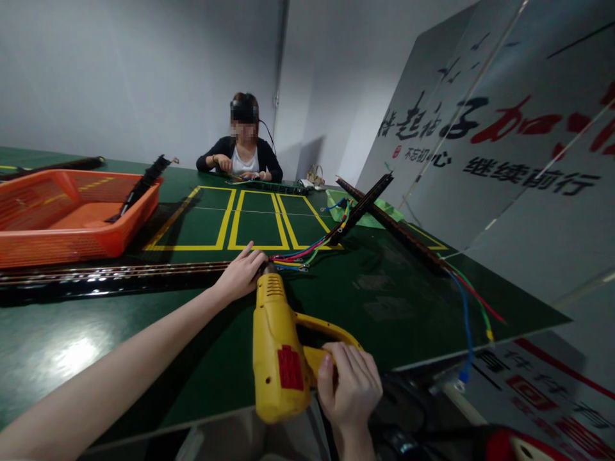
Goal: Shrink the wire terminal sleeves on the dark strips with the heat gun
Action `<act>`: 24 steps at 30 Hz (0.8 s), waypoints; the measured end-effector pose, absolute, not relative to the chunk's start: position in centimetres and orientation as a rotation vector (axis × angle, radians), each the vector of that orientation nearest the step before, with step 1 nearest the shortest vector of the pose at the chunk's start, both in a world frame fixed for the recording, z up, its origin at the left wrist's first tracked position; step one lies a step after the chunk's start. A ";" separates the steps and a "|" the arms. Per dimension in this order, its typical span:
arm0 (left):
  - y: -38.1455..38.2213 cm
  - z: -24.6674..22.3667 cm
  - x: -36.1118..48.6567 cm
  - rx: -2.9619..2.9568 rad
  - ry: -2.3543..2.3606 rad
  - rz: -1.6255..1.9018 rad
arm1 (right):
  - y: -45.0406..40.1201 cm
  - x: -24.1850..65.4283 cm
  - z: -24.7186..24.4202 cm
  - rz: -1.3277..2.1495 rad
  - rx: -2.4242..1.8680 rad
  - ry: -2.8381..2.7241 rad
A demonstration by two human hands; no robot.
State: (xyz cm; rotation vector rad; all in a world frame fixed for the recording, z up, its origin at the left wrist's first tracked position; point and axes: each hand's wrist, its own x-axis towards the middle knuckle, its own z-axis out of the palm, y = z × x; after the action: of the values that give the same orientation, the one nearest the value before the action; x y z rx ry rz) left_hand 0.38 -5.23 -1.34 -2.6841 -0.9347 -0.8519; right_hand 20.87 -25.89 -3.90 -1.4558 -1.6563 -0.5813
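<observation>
My right hand (350,384) is wrapped round the handle of a yellow heat gun (281,358), whose nozzle points away from me at the near side of the wire bundle. My left hand (243,272) is closed on the end of a long black strip (120,282) lying across the green table. Past its fingertips, coloured wires (293,261) with metal ring ends fan out to the right. The nozzle tip is close to my left fingertips; whether it touches the strip cannot be made out.
An orange basket (110,243) with a black piece in it stands at the left. Crossed black strips (403,234) and a green basket (384,218) lie at the right. Across the green table (336,307) sits a person (245,150) handling a similar strip.
</observation>
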 end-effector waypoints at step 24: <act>-5.1 -1.7 0.3 -2.694 -0.932 -0.980 | -27.3 27.4 -3.1 -0.729 -1.557 -1.651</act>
State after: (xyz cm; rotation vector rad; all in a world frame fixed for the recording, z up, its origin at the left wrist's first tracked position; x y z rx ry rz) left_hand 0.26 -5.07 -1.74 -2.6944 -0.9321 -0.9797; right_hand 27.39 -27.33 -3.12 -1.5571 -1.6515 -0.7287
